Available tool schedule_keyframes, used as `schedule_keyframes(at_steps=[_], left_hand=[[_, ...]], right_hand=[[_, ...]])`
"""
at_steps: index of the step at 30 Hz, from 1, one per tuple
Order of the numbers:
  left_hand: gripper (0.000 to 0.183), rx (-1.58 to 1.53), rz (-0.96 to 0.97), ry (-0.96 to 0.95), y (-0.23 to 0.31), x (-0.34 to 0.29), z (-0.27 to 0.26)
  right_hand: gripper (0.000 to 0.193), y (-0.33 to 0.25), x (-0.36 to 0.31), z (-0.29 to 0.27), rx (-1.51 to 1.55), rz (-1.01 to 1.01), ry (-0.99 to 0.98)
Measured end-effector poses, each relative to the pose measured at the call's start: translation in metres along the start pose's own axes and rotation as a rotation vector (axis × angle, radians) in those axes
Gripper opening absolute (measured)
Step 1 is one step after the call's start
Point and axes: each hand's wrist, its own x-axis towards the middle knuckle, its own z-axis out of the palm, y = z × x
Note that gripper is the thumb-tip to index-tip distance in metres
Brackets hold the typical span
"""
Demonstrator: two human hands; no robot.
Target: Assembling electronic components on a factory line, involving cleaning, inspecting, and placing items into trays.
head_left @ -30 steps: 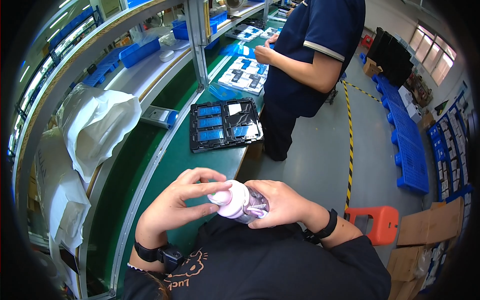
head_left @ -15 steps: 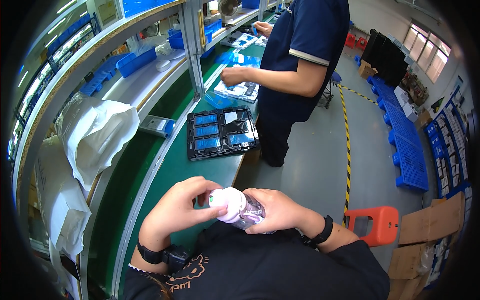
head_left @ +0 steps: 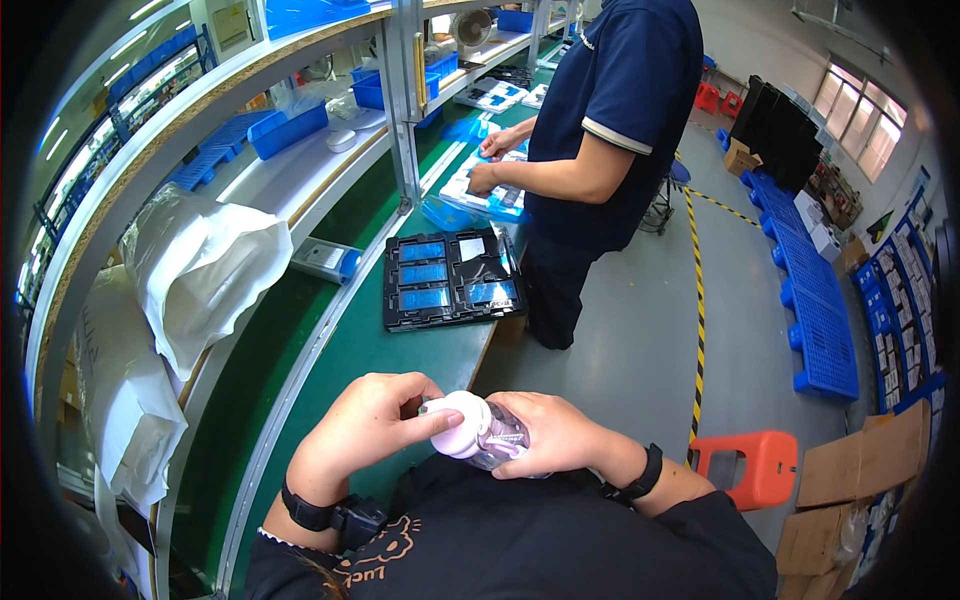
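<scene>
Left fingers (head_left: 428, 428) on smooth, round lid (head_left: 469, 411); transparent bottle (head_left: 509, 432).

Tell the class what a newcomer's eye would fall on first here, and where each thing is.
Probably the bottle at lower centre, with the right hand around its body and the left hand at its pale lid. Next might come the bright orange stool at right, then the black tray on the green bench beyond the hands.
</scene>
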Motion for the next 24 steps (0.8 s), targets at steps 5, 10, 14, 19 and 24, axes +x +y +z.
schedule_keyframes(at_steps=[5,10,14,19,24], left_hand=[[0.029,0.043,0.090,-0.017,-0.001,-0.002,-0.001],[0.030,0.059,0.175,-0.055,-0.006,-0.001,0.000],[0.032,0.018,0.149,0.011,-0.006,0.005,0.007],[0.038,0.063,0.088,-0.056,-0.004,0.020,0.012],[0.032,-0.013,0.127,0.047,-0.013,0.036,0.028]], right_hand=[[0.065,0.002,0.000,0.000,-0.057,0.007,-0.008],[0.066,0.006,0.000,0.002,-0.081,0.032,-0.001],[0.068,0.010,0.000,0.000,0.014,0.083,0.005],[0.071,0.020,0.002,-0.004,0.027,0.090,-0.016],[0.074,0.038,0.006,-0.011,0.205,0.124,-0.023]])
